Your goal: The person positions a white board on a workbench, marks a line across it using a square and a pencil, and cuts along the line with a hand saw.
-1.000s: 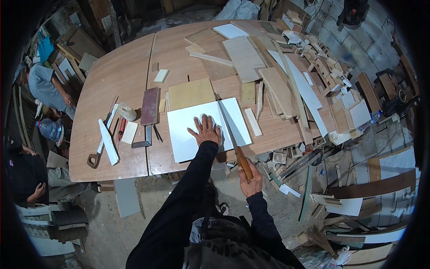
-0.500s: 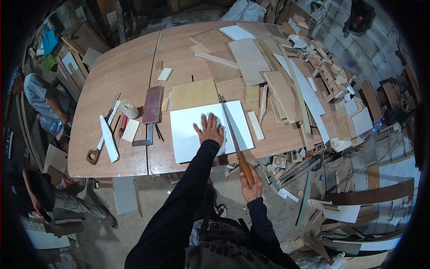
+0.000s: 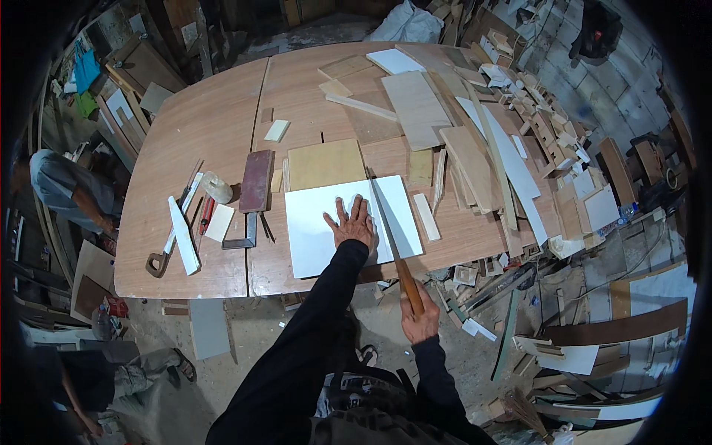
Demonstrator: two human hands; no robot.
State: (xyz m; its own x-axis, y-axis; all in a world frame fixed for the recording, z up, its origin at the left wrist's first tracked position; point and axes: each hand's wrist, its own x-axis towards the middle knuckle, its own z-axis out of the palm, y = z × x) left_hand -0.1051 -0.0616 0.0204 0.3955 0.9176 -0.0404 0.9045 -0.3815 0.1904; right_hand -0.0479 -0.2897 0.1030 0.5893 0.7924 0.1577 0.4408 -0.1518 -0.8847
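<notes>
On a white board (image 3: 319,237) at the table's near edge, my left hand (image 3: 351,224) lies flat with the fingers stretched out. My right hand (image 3: 420,325) is wrapped round the wooden handle of a handsaw (image 3: 403,276), just off the table edge. Its long blade runs across the board from near edge to far, right of my left hand. How deep the blade sits in the board I cannot tell. A yellowish wooden panel (image 3: 324,165) touches the board's far side. To the left lie a dark red block (image 3: 256,181) and a try square (image 3: 251,231).
Another handsaw (image 3: 157,262), a white strip (image 3: 183,236), a red cutter (image 3: 207,211) and a jar (image 3: 216,187) lie on the table's left. Wood offcuts (image 3: 470,165) crowd its right. A person (image 3: 68,185) is at the left; another sits lower left.
My right hand and the saw have come slightly toward me. My left hand stays on the board with its fingers a little shifted. The whole view has moved a little; people at the left have shifted.
</notes>
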